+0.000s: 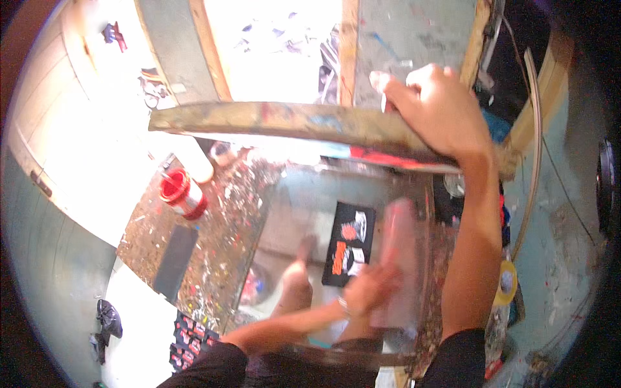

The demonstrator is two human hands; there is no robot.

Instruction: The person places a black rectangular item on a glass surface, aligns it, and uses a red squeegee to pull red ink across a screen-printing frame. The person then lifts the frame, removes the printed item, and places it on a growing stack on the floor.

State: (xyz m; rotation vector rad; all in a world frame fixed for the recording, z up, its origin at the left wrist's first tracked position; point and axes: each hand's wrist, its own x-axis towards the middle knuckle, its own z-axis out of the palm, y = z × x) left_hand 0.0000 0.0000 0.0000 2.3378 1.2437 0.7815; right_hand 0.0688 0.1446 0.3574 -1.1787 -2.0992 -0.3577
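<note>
My right hand point(440, 103) grips the upper bar of a tilted, paint-stained wooden frame point(272, 121), its fingers folded near the bar's right end. Red shows along the frame's underside. Below it, my left hand point(374, 288) reaches over a glass plate point(291, 200), smeared by motion, so its fingers are unclear. Close to its fingertips lies a small black rectangular piece point(349, 239) with orange and white print. Beside that piece is a blurred pinkish, elongated shape point(396, 236); whether it is an object or a reflection I cannot tell.
On the speckled, paint-spattered table point(226, 194) stand a red tub point(184, 197) and a pale container point(194, 158); a dark flat strip point(176, 258) lies nearby. Several printed black pieces point(191, 339) lie lower left. A yellow tape roll point(506, 283) is at the right.
</note>
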